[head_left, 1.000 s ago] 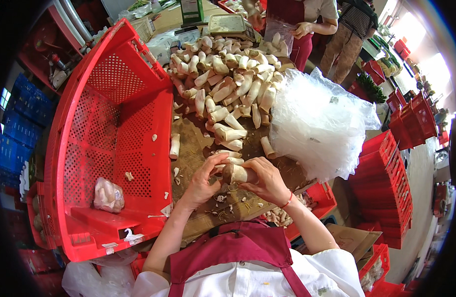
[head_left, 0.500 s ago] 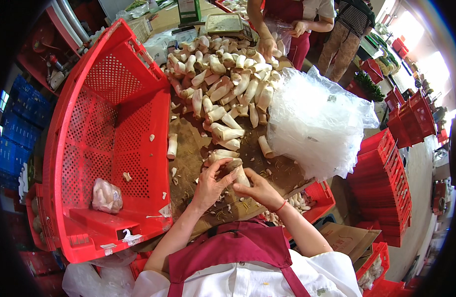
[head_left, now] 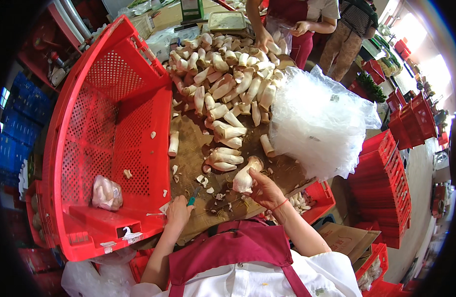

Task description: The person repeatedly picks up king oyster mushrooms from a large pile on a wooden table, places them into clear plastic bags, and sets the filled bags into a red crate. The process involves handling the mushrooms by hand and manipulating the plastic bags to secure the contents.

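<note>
Head view: my right hand [head_left: 268, 192] pinches mushroom [head_left: 243, 179], left hand [head_left: 178, 212] grips teal knife [head_left: 191, 201] near worktop's [head_left: 188, 148] front edge; loose pinch could drop mushroom.

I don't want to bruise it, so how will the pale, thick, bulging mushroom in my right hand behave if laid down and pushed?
The mushroom looks fairly stiff, showing no sag in the right hand. Its rounded, bulging body would probably roll unevenly. Its flesh may chip, judging by small pale scraps on the brown tabletop.
</note>
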### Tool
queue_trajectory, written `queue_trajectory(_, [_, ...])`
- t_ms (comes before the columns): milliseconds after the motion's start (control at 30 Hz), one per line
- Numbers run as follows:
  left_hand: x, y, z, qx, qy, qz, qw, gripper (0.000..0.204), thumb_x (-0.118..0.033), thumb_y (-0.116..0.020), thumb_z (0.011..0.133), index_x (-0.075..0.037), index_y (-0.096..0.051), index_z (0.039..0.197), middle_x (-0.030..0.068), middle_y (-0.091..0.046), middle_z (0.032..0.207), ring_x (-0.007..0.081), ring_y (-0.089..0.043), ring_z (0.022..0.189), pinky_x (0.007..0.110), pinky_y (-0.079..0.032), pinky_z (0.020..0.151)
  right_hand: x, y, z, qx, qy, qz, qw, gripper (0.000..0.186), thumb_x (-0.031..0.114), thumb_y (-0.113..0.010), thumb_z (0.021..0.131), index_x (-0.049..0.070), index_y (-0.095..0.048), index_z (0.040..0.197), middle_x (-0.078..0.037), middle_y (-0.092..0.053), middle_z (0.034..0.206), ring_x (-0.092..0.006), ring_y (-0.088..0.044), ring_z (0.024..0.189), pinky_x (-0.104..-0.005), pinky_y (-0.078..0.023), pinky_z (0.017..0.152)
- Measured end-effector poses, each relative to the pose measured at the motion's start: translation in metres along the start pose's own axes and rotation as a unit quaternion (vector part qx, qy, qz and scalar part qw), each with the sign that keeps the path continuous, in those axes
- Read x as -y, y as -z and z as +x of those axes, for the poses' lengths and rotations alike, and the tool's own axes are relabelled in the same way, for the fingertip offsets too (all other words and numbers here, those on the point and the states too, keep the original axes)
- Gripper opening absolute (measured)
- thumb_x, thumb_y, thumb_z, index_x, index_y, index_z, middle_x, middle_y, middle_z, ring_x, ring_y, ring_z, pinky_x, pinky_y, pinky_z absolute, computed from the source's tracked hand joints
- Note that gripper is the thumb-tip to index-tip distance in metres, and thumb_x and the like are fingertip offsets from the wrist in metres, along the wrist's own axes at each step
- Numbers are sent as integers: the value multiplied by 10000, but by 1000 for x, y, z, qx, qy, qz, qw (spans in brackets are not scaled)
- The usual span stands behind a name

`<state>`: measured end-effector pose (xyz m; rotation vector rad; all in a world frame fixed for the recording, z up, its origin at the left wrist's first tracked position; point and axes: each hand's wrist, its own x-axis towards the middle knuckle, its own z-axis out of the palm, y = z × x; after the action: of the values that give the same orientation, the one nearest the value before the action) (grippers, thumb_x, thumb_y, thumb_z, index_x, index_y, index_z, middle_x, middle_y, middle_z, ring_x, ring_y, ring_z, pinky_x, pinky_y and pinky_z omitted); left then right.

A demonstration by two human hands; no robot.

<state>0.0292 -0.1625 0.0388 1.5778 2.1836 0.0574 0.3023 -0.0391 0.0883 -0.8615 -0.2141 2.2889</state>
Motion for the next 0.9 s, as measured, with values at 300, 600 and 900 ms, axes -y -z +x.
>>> queue_trajectory(300, [-17,13,1,34,-28,-200,979,184,-163,-592,885,-8,-498,916,150,-602,766,346,-605,741,412,-469,698,-10,-4,2,-80,61,-257,961,533,286,-725,843,24,-493,1244,-58,-614,1065,-121,-585,898,-272,-475,730])
queue_trajectory(600, [-102,45,17,-103,-190,-309,926,292,-193,-459,990,-12,-466,1218,233,-603,1016,389,-615,950,442,-479,813,-11,-26,-16,-77,113,-398,907,574,306,-734,831,-15,-518,1255,-83,-641,1052,-115,-606,816,-244,-503,663])
queue_trajectory(900, [-116,32,33,-236,-387,-20,891,223,-47,-539,811,-12,-530,1032,111,-569,848,269,-596,761,368,-492,645,-10,-31,-21,-74,21,-368,927,501,398,-708,845,-27,-579,1077,-70,-642,895,-124,-622,697,-255,-505,576])
